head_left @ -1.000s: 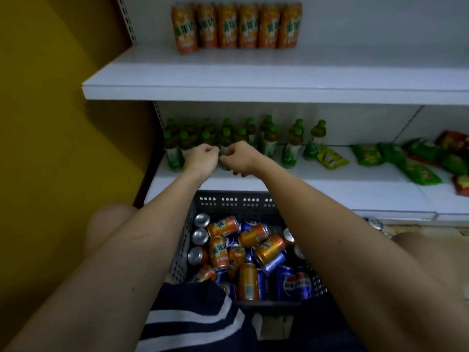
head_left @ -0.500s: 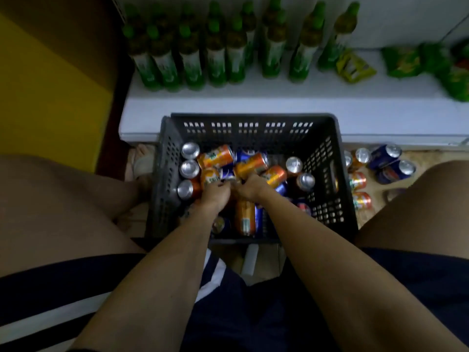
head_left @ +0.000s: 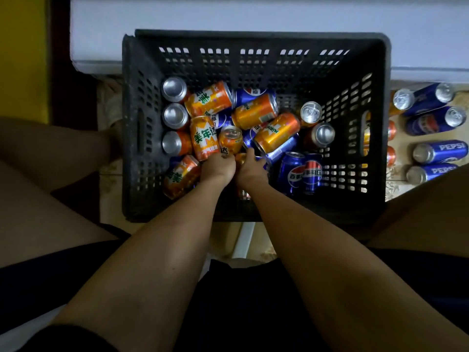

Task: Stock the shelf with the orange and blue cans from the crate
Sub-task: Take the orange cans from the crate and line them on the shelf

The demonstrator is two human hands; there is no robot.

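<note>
The left hand [head_left: 218, 168] is closed around the lower part of an upright orange can [head_left: 230, 139] in the middle of the black plastic crate [head_left: 137, 128]. The right hand [head_left: 251, 170] reaches in just beside it, fingers curled down among the cans; whether it has hold of one cannot be determined, because the fingertips are hidden behind the hand and neighbouring cans.

The crate holds a loose pile of orange Mirinda cans [head_left: 255, 111] and blue Pepsi cans [head_left: 302, 174], some upright, some on their sides. Three upright cans [head_left: 175, 115] stand in a column along the left wall, showing only silver ends. Cans beneath the top layer are mostly covered.

Outside the right wall, several blue Pepsi cans [head_left: 440, 151] lie on a patterned floor [head_left: 396, 179]; orange cans there are visible only through the crate's perforations. The white shelf edge [head_left: 101, 34] runs behind the crate, cut off at the top. A yellow wall [head_left: 22, 59] occupies the far left. Bare knees and dark shorts [head_left: 241, 301] frame the foreground.
</note>
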